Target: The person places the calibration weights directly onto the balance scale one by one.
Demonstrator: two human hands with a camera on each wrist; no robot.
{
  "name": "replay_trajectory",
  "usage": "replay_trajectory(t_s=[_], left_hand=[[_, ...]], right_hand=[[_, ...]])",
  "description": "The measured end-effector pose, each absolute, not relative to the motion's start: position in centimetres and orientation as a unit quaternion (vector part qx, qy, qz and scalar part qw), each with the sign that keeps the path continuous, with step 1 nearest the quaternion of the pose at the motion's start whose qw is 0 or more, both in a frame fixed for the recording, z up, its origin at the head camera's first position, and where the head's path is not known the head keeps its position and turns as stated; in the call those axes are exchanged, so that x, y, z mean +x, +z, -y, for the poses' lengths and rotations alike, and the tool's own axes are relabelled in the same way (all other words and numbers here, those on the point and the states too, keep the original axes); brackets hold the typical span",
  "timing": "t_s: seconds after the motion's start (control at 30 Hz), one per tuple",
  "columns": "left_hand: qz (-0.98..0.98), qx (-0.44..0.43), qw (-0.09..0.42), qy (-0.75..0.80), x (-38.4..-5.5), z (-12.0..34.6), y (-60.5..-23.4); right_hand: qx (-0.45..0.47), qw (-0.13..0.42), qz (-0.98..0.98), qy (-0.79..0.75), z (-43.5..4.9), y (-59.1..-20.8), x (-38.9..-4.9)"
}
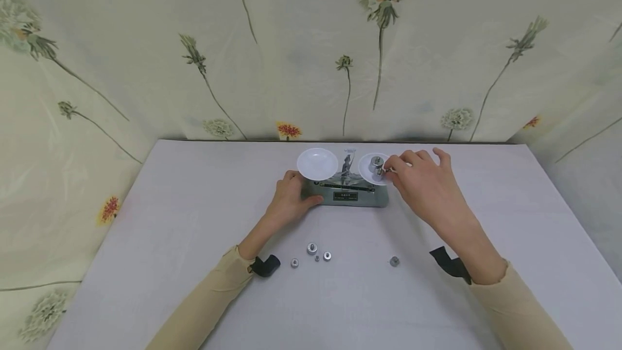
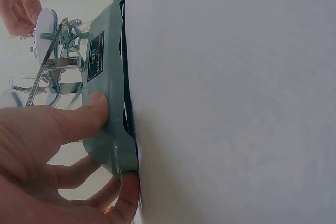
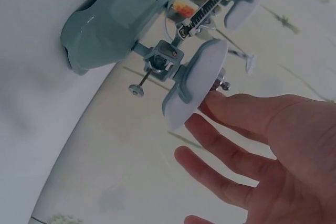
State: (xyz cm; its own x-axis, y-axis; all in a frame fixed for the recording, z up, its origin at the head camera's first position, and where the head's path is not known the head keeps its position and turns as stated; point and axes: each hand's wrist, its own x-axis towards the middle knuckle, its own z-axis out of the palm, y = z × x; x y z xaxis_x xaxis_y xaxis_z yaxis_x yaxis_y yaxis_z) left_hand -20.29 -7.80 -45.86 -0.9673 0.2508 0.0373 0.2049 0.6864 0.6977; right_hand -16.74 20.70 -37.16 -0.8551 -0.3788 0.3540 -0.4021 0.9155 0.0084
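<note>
A green balance scale [image 1: 347,196] with two white pans stands near the table's far edge. My left hand [image 1: 288,199] grips the left end of its base, thumb on the front face and fingers round the end. The left pan [image 1: 317,164] holds nothing. On the right pan [image 1: 365,173] stands a metal weight [image 1: 376,161]. My right hand [image 1: 427,185] reaches over this pan, thumb and forefinger pinching a small metal weight [image 1: 379,172] there. In the right wrist view the pan partly hides those fingertips, and the other fingers of the right hand [image 3: 278,156] are spread.
Several metal weights, among them a larger one [image 1: 312,248], stand on the white table [image 1: 194,220] in front of the scale. A separate weight [image 1: 394,261] stands farther right. Behind the table hangs a flowered cloth [image 1: 301,69].
</note>
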Motion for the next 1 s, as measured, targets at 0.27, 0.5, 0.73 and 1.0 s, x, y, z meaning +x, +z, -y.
replay_trajectory(t_s=[0.27, 0.5, 0.73, 1.0], left_hand=[[-0.918, 0.125, 0.031, 0.376, -20.2, 7.8, -45.7], [-0.919, 0.120, 0.032, 0.375, -20.2, 7.7, -45.7], [-0.919, 0.124, 0.028, 0.373, -20.2, 7.8, -45.7], [-0.918, 0.119, 0.032, 0.376, -19.9, 7.7, -45.3]], right_hand=[[0.208, 0.191, 0.959, 0.029, -21.0, -36.8, -16.0], [0.223, 0.204, 0.953, 0.033, -21.3, -36.7, -15.2], [0.219, 0.185, 0.958, 0.029, -21.2, -36.5, -14.1], [0.225, 0.190, 0.955, 0.021, -21.0, -36.5, -13.5]])
